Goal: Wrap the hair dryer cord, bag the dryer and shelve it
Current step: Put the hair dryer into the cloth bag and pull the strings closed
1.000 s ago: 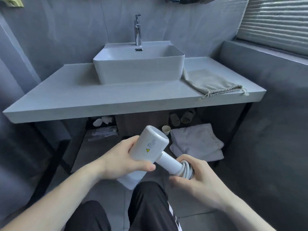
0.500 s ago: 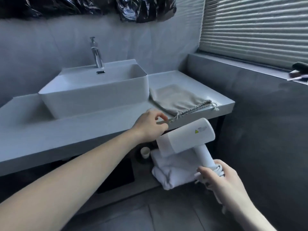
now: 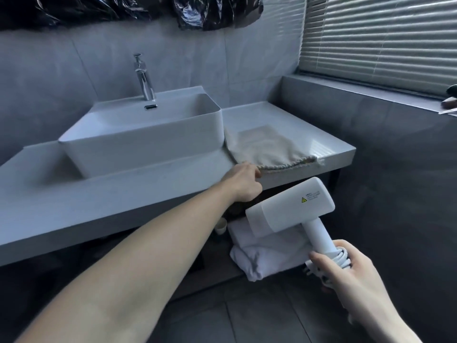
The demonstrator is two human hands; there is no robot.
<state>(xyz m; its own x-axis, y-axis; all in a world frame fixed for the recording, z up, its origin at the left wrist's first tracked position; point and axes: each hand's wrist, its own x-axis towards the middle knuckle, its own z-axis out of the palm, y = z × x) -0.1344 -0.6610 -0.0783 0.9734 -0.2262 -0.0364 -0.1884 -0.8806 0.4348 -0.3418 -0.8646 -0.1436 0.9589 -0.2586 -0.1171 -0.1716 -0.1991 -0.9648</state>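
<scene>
Left hand (image 3: 243, 183) has moved up to the table (image 3: 123, 194) edge, fingers pinching the drawstring of the cloth bag (image 3: 269, 148). Right hand (image 3: 346, 271) grips the hair dryer (image 3: 291, 206) handle and wrapped cord (image 3: 342, 257), below-right of left hand.

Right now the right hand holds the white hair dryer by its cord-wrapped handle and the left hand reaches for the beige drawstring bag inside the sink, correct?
Not quite. Head view: the beige drawstring bag lies on the grey countertop beside the white rectangular sink, not inside it. The rest holds.

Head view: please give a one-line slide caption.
Left hand reaches the drawstring bag on the counter; right hand holds the cord-wrapped hair dryer.
</scene>
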